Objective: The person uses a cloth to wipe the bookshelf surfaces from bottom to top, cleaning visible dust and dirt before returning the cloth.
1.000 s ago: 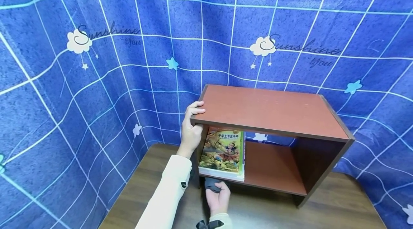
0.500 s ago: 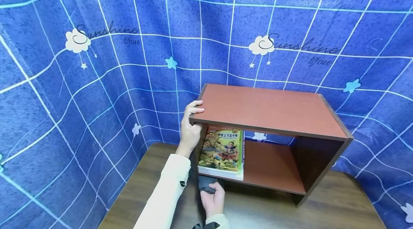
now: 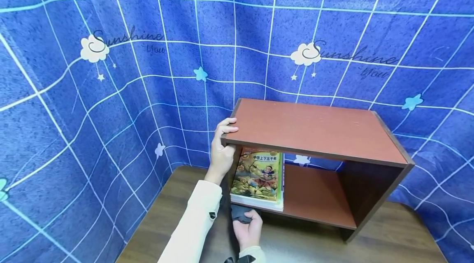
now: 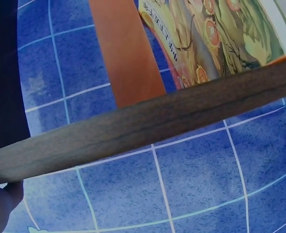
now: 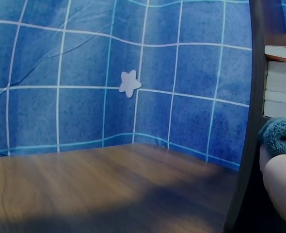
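Observation:
In the head view my left hand [image 3: 221, 154] grips the near left corner of a small wooden bookshelf [image 3: 318, 129], fingers over the top and thumb at the front edge. Part of that hand [image 4: 2, 208] shows at the corner of the left wrist view. Under the middle board, at the left, my right hand [image 3: 249, 228] holds a dark grey-blue cloth [image 3: 240, 213]. The right wrist view shows this cloth [image 5: 278, 133] folded and fuzzy like a towel, just below the board and beside the left side panel [image 5: 247, 145].
A stack of books [image 3: 259, 176] lies on the middle board at the left, an illustrated cover on top. The bookshelf stands on a brown wooden table [image 3: 170, 209]. Behind it hangs a blue curtain [image 3: 148, 90] with white grid lines, stars and clouds.
My right hand has moved the cloth slightly left, toward the bookshelf's left side panel. My left hand keeps its grip on the corner. The head view has shifted a little.

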Tool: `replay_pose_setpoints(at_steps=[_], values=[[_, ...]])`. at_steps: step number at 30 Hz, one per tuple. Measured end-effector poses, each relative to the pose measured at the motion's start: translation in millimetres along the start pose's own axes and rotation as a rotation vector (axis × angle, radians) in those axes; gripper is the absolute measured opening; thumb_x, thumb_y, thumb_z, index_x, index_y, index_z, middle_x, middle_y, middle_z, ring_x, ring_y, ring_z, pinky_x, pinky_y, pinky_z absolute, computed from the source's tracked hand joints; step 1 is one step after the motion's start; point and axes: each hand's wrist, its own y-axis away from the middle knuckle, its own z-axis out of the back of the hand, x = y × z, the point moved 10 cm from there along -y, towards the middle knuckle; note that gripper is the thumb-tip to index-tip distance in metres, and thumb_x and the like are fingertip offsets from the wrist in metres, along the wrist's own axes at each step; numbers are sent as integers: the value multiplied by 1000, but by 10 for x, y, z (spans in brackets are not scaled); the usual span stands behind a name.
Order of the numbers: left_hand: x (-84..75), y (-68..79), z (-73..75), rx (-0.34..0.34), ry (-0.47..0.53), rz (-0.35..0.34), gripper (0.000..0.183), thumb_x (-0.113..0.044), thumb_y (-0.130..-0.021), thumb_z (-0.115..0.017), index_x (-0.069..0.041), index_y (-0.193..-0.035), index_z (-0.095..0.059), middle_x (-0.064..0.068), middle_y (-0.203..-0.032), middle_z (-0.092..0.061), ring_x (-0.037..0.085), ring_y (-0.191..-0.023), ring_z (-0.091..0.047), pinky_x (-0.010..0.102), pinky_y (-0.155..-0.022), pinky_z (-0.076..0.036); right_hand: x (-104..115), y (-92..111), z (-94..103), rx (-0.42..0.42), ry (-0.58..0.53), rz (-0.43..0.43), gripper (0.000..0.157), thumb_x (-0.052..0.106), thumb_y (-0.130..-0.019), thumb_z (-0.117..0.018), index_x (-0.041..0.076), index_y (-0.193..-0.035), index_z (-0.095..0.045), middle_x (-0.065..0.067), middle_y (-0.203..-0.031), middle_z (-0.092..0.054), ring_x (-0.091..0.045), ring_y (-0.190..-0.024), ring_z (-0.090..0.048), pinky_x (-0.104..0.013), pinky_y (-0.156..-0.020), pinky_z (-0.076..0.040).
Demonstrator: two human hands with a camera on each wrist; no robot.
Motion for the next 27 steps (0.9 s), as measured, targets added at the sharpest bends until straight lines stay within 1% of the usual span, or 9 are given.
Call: replay_pose_setpoints(at_steps=[1, 3, 8, 10, 15, 17, 19, 24, 27], values=[[5, 2, -14, 0, 4, 0, 36, 28, -72, -38, 12, -102, -51, 34, -127, -41, 42, -126, -37, 43, -101, -36, 17, -15, 9, -14, -12, 9, 65, -5, -73, -17, -1, -137, -11, -12, -143, -16, -23, -137, -11, -37, -111, -14], [8, 5, -39, -2, 11, 2, 37, 28, -72, -38, 12, -102, -51, 34, -128, -41, 42, -126, -37, 43, -101, -36, 44, -34, 10, -19, -17, 17, 65, -4, -72, -16, 0, -136, -12, -11, -140, -18, -23, -135, -13, -37, -111, -13], [11, -1, -104, 5, 36, 10, 38, 28, -71, -36, 12, -102, -50, 33, -128, -40, 41, -127, -36, 43, -101, -36, 130, -40, 1, -13, -19, 40, 71, -4, -71, -15, 2, -141, -3, -11, -141, -16, -23, -137, -8, -37, -112, -10], [4, -9, -125, 11, 41, 8, 38, 28, -71, -36, 12, -102, -50, 34, -129, -40, 42, -127, -35, 43, -101, -36, 164, -25, -18, -3, -7, 44, 73, -5, -72, -15, 2, -143, 2, -12, -144, -12, -23, -139, -4, -37, -112, -10], [-5, -40, -128, 9, 29, 6, 36, 27, -71, -36, 12, -101, -50, 34, -128, -40, 42, -126, -36, 43, -101, -36, 295, 74, -95, 41, 37, 43, 79, -6, -74, -15, 1, -146, 17, -14, -154, 8, -24, -141, 5, -38, -112, -8], [-10, -58, -112, 4, 24, 4, 35, 26, -71, -37, 12, -101, -50, 34, -128, -40, 41, -126, -37, 43, -101, -37, 391, 127, -130, 55, 43, 55, 80, -7, -74, -15, 3, -146, 20, -12, -155, 13, -26, -141, 6, -38, -112, -7], [-25, -72, -89, -1, 18, 0, 36, 25, -71, -37, 12, -100, -50, 33, -128, -40, 40, -126, -37, 43, -100, -37, 513, 180, -156, 53, 42, 76, 82, -7, -73, -15, 5, -147, 18, -11, -155, 13, -26, -141, 4, -39, -112, -7], [-51, -87, -43, -5, 15, -2, 38, 27, -69, -36, 11, -101, -52, 33, -129, -41, 39, -127, -36, 42, -101, -36, 860, 287, -198, 43, 29, 130, 85, -10, -72, -15, 11, -150, 12, -8, -156, 5, -25, -141, -1, -41, -112, -9], [-44, -88, -36, -5, 22, 5, 39, 27, -69, -36, 11, -101, -52, 32, -129, -41, 39, -127, -36, 43, -101, -36, 1094, 360, -223, 42, 25, 148, 87, -11, -72, -16, 14, -150, 14, -8, -156, 8, -24, -142, 1, -42, -112, -8]])
